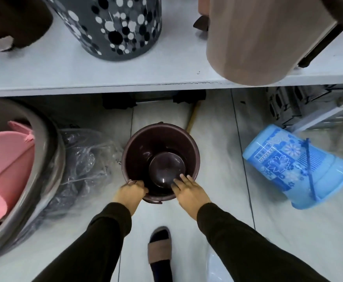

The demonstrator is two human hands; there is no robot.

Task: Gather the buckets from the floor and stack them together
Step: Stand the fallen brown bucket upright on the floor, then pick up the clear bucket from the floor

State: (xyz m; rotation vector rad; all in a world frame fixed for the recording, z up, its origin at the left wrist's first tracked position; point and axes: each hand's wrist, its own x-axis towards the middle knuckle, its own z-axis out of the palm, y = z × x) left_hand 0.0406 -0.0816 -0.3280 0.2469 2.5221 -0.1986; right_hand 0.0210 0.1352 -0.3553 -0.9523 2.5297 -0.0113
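The left hand (131,190) is clenching the near rim of the dark bucket (160,159), steadying it upright on the floor (217,143). The right hand (186,188) is reaching inside, fingers loose, likely seating a nested bucket. Well right of both grips, the blue bucket (294,167) is lying tipped, awaiting collection.

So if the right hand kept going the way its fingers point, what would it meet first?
Probably the inside bottom of the dark bucket: the right hand already reaches over its near rim, fingers angled down and in. Depth is hard to judge.

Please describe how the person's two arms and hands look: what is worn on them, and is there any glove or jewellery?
Both arms wear long, close-fitting black sleeves that end at the wrists. The left hand and the right hand are bare, with no gloves. No ring, watch or bracelet is visible on either. The sleeves are plain, without markings or patterns.
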